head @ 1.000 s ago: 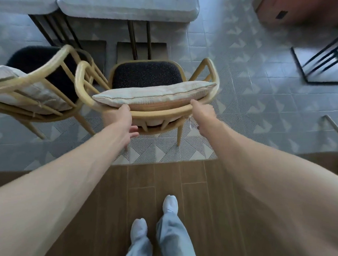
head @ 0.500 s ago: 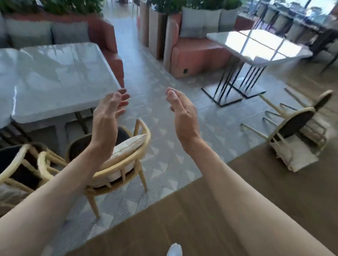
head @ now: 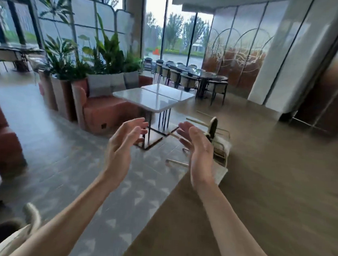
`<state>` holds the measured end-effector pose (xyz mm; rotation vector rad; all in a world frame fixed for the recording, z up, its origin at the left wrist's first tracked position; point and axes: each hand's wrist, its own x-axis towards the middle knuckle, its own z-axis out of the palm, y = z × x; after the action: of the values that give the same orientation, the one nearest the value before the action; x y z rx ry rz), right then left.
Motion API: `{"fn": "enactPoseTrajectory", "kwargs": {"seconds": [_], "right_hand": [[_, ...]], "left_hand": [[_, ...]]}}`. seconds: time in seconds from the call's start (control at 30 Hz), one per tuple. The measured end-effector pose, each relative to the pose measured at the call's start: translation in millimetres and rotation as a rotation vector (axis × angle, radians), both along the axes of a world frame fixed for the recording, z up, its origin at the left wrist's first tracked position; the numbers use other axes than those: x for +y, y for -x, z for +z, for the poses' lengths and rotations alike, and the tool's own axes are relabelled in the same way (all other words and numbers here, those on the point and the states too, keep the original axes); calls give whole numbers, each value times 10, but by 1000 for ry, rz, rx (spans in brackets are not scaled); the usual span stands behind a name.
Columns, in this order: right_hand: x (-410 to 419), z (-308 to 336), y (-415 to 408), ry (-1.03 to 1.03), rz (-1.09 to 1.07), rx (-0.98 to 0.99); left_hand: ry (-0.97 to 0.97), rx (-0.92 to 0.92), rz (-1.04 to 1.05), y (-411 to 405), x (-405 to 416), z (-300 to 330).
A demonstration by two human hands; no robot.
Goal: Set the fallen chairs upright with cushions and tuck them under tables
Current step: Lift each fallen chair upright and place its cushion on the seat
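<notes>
**Two empty hands raised, fallen chairs ahead at one o'clock**

Two hands are up in the middle of the view, palms facing each other, and neither touches anything. At seven o'clock, in the bottom corner, the curved wooden back of an upright chair (head: 31, 217) shows beside the left forearm, with a pale cushion (head: 8, 240) on its seat. At ten o'clock stands a terracotta bench sofa (head: 105, 111) with grey back pillows, and leafy planters (head: 101, 53) rise behind it. The left hand (head: 123, 145) has its fingers spread and loosely relaxed, holding nothing. At twelve o'clock, just beyond the fingertips, two white-topped tables (head: 152, 97) stand pushed together on thin dark legs. The right hand (head: 198, 150) is likewise released, fingers straight and slightly apart. Just behind it, at one o'clock, the fallen chairs (head: 215, 133) lie on their sides on the floor beside the tables, legs pointing toward the left; how many lie there is blurred. A pale cushion (head: 221, 173) lies on the floor against them. At two o'clock stands a broad white column (head: 295, 56).
</notes>
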<state>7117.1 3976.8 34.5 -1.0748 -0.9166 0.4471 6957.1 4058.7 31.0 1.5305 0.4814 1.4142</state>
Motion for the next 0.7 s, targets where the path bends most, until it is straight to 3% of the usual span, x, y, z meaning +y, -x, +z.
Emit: {"fn": "enactPoseTrajectory", "kwargs": {"seconds": [0.4,0.7], "right_hand": [[-411,-66,-2833,75,-235,-42],[82,-361,-5101,33,-409,-66]], "left_hand": [[87,-132,-242,-3225,52,-62],[135,-100,-372,-5668,871,-319]]}}
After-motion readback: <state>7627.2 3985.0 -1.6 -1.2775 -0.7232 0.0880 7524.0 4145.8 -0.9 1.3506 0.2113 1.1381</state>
